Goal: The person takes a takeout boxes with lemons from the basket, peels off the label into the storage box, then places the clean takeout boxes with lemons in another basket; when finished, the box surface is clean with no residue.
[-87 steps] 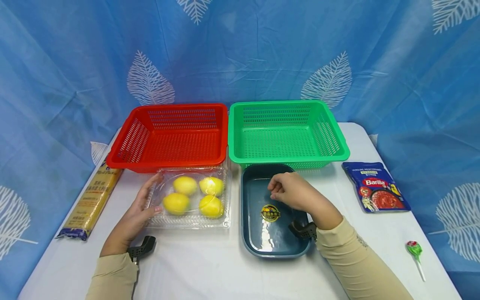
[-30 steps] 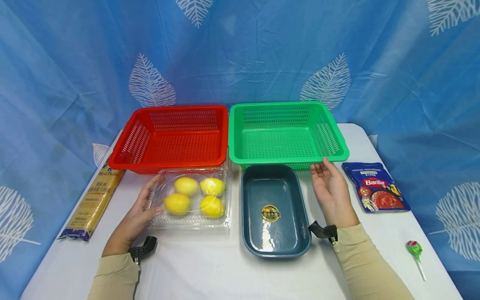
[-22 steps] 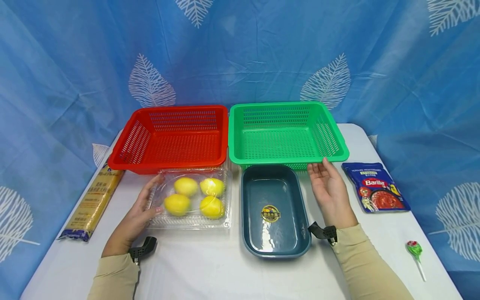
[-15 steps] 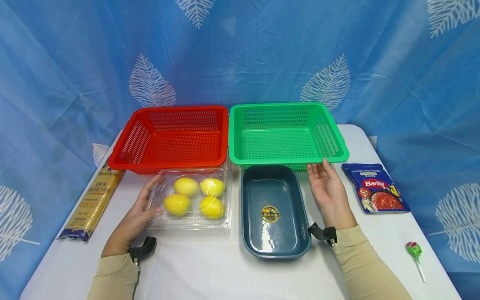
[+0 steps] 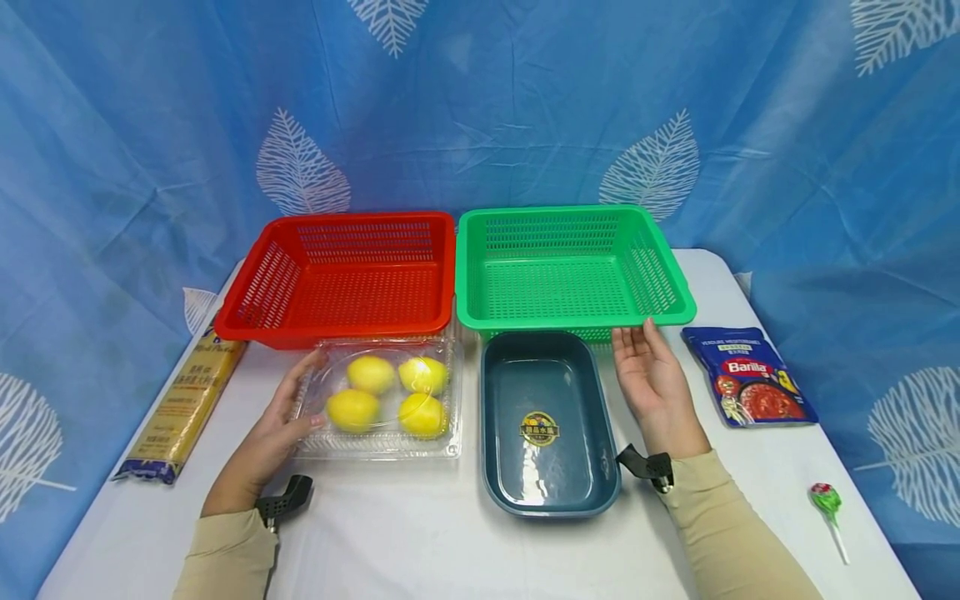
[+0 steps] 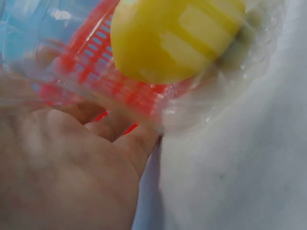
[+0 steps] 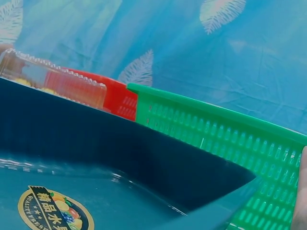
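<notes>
Several lemons [image 5: 372, 375] lie inside a clear plastic clamshell box [image 5: 390, 443] on the table. My left hand [image 5: 273, 425] holds the box by its left end, thumb at the lid and fingers along the far left side. In the left wrist view, its fingers [image 6: 136, 143] reach below the box edge beside one lemon [image 6: 172, 38], blurred through the plastic. To the right of a dark blue tray [image 5: 551, 492] with a gold fruit sticker [image 5: 539, 428], my right hand [image 5: 656, 383] is palm up, fingers loosely bent, holding nothing. Its fingertips are just below the green basket's front rim.
A red basket [image 5: 337, 329] and a green basket [image 5: 573, 321] stand side by side at the back. A spaghetti pack [image 5: 180, 408] lies at left, a Barilla sauce pouch [image 5: 750, 375] at right. Nearer the right edge is a lollipop [image 5: 828, 504].
My right hand has come out of the blue tray and moved to its right side, turning palm up; it has stayed there for the last second. The left hand and box are unmoved.
</notes>
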### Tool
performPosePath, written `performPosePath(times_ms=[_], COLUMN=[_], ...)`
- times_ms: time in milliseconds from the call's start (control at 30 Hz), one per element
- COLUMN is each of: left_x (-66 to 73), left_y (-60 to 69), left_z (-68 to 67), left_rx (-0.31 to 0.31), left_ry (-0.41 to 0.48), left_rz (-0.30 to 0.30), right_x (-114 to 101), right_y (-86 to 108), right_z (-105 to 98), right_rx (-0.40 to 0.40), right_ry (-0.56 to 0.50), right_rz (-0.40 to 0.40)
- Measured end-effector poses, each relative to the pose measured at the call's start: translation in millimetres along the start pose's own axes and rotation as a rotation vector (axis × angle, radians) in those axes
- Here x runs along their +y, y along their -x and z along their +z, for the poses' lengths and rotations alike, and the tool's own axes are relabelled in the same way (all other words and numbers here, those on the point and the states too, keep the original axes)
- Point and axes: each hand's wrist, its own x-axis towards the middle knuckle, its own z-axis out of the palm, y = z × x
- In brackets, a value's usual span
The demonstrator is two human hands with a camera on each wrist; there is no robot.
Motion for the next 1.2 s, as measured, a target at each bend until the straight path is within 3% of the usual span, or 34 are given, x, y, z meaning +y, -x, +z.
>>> performPosePath(times_ms=[233,367,500,767,1000,1200], left_x=[2.1,3.8,7.0,19.2,28.6,40.7], left_y=[5.7,10.6,17.8,26.3,32.6,40.0], left_z=[6.0,10.7,16.2,27.3,35.1,40.9], left_rx=[0.006,0.013,0.033,0.096,0.192,0.308], left_ry=[0.053,0.153,0.256,0.302,0.377,0.432], left_rz=[0.004,0.03,0.017,-0.008,0.063,0.016], right_x=[-0.6,-0.9,-0.5,0.1,0.4,0.2], right_y=[-0.3,0.0,-0.3,-0.2,0.8,1.1], right_z=[-1.9,-2.8,-2.6,-1.6,-1.5,-0.7], right_rx=[-0.004,0.003,0.012,0.009,-0.007,-0.014], right_ry=[-0.012,-0.023,-0.025,-0.019,-0.019,-0.03], right_rz=[0.009,0.008,0.009,0.005,0.004,0.006])
